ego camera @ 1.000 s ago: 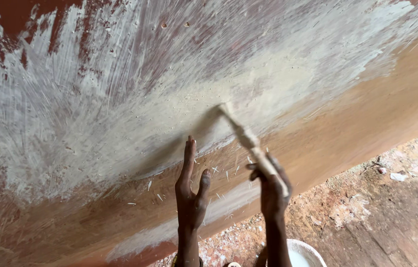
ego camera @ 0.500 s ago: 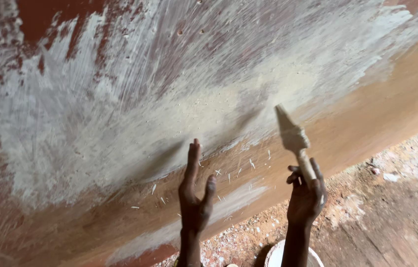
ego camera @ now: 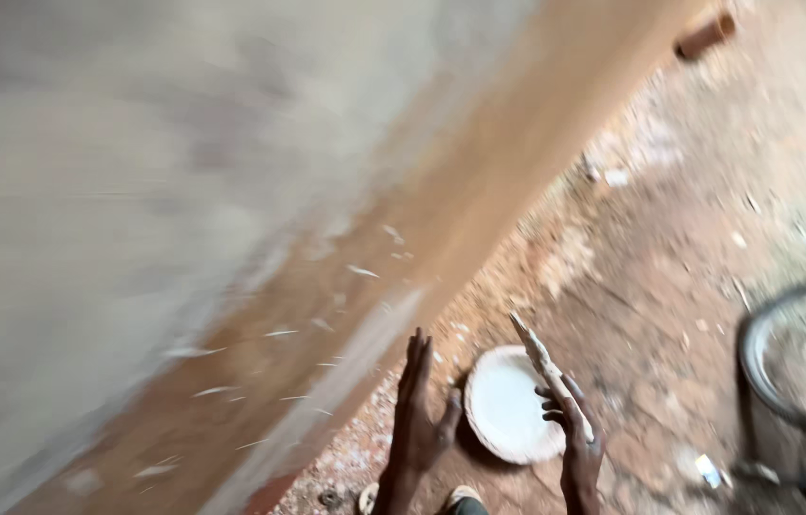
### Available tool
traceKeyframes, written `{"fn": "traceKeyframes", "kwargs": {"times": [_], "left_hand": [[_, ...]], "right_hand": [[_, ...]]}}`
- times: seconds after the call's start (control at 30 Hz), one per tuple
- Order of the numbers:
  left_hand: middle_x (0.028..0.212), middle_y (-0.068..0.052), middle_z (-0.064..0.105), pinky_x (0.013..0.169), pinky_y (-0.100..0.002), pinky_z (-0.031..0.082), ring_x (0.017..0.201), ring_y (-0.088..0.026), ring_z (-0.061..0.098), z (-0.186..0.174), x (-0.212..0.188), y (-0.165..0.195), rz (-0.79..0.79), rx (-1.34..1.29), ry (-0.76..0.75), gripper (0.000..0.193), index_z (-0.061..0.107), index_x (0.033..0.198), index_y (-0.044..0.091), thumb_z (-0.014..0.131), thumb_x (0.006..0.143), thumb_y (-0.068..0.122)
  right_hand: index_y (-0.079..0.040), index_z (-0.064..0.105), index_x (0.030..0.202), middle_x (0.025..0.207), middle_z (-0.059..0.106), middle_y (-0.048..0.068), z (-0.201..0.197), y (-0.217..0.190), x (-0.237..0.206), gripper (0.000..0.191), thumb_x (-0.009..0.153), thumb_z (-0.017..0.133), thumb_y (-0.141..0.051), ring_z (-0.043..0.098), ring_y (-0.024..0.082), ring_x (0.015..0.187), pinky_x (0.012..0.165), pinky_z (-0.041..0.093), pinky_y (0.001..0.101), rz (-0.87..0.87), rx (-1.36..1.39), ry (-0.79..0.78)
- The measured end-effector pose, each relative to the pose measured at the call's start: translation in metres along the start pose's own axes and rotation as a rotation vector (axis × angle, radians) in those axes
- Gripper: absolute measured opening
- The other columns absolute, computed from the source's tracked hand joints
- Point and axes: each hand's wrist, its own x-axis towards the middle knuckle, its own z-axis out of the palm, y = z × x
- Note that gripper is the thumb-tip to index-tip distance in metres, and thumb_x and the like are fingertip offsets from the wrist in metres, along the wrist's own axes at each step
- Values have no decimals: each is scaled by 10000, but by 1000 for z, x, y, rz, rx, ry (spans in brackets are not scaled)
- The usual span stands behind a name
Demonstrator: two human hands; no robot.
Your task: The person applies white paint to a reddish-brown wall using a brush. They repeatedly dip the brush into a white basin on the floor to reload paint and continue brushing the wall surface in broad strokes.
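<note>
Here, our right hand [ego camera: 576,441] closed on paint-caked brush [ego camera: 538,355], bristles up, above white paint bucket [ego camera: 510,405] on dirt floor [ego camera: 689,238]. Our left hand [ego camera: 419,410] open, fingers straight, empty, near blurred whitewashed wall [ego camera: 183,191].

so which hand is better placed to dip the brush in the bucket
Right. The right hand already holds the brush just over the bucket of white paint. The left hand is empty, fingers flat, beside the wall.
</note>
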Motion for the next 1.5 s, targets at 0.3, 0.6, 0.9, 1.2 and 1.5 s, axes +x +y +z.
{"fn": "traceKeyframes", "kwargs": {"times": [0.3,0.6,0.9,1.2,1.5], "left_hand": [[1682,-244,188,1258,-469,237,1559,-402,206,165,-15,-168,-90,348,-293,852,214,1595,-10,674,926,247],[1649,-252,315,1219,-490,307,1547,-422,275,344,-23,-225,-56,311,-343,834,332,1554,-2,727,855,223],[1742,-178,263,1301,-508,228,1616,-348,218,475,9,-333,39,412,-568,822,318,1636,6,723,970,267],[1752,-104,135,1305,-497,148,1625,-281,98,517,43,-404,-149,583,-840,935,248,1621,60,690,919,490],[1737,-159,-137,1299,-491,-25,1597,-284,-146,538,63,-423,-33,1048,-1277,1233,5,1655,33,681,846,674]], "right_hand": [[12,619,1420,1024,798,142,-156,165,5,461,1054,546,-258,713,202,835,743,591,328,312,-261,259],[-36,677,1346,1046,799,154,-224,276,86,420,993,592,-248,742,215,877,787,566,356,240,-586,-5],[-79,669,1356,1268,724,183,-227,381,167,434,1017,582,-337,708,348,1170,1005,529,445,391,-750,-235],[-101,560,1482,1282,714,196,-203,433,229,462,1093,521,-349,670,377,1170,1093,519,532,233,-1093,-456],[-134,598,1463,1381,669,186,-190,445,240,422,1095,483,-307,702,358,1012,977,538,603,94,-952,-641]]}}
